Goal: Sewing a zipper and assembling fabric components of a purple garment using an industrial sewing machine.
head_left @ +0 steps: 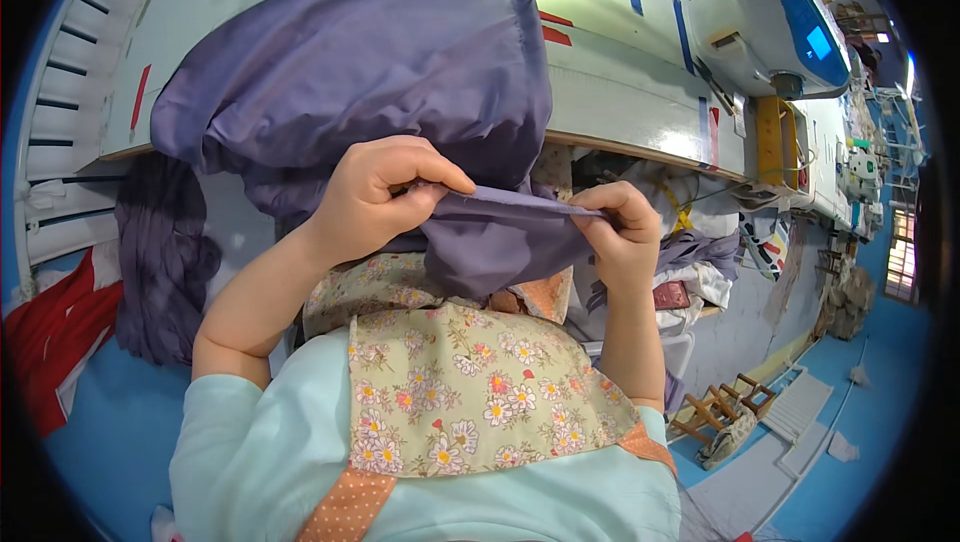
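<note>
A large piece of purple fabric (370, 62) lies over the table's front edge and hangs down toward my lap. Between my hands one of its edges is stretched nearly straight, raised just above my apron (480, 392). My left hand (385, 187) pinches that edge at its left end, thumb against the fingers. At the right end my right hand (620, 227) pinches the same edge in the same way. Below the taut edge a flap of the cloth droops in front of the flowered apron. How the edge is folded is too small to tell.
A sewing machine (800, 12) with a blue panel stands on the white table (640, 92) to the right. Red cloth (60, 322) and more purple cloth (160, 252) hang at the left by a white rack (60, 122). Small wooden stools (720, 407) stand on the floor at right.
</note>
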`<state>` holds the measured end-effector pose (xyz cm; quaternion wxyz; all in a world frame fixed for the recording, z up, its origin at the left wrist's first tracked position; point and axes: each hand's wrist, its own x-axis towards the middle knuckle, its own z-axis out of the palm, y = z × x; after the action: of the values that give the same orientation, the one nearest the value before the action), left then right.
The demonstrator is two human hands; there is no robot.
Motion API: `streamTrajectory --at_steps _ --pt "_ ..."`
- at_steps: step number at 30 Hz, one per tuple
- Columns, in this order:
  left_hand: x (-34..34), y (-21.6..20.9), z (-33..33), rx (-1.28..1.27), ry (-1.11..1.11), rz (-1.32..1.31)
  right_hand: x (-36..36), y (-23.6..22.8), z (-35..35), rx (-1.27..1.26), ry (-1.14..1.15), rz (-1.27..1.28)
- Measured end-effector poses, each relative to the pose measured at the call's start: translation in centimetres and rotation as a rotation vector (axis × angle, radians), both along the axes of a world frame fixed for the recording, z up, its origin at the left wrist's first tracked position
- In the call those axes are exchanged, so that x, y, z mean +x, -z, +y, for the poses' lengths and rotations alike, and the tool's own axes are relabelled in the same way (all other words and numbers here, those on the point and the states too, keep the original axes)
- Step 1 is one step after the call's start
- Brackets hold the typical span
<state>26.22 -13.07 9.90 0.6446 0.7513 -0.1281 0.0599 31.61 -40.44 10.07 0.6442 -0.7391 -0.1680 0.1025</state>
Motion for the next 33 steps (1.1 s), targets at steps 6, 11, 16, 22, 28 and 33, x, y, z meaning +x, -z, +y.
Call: streamTrajectory --at_steps 6,11,16,22,28,33 --pt "-0.2 0.6 0.6 -0.110 0.102 -0.047 0.4 0.1 -0.2 0.213 -0.089 0.010" --pt "-0.1 0.9 0.8 -0.102 0.108 -0.066 0.7 0.2 -0.2 0.254 -0.112 0.025" --pt "0.1 0.8 0.8 -0.079 0.104 -0.103 1.0 0.3 -0.1 0.263 -0.105 0.024" --pt "0.3 1.0 0.9 -0.023 0.047 -0.150 1.1 -1.6 0.5 0.054 -0.052 0.067" --pt "0.3 1.1 1.0 -0.102 0.079 -0.098 3.1 -2.0 -0.3 -0.110 -0.300 -0.202" --pt "0.5 1.7 1.0 -0.164 0.114 -0.102 3.1 -1.4 -0.5 -0.060 -0.292 -0.224"
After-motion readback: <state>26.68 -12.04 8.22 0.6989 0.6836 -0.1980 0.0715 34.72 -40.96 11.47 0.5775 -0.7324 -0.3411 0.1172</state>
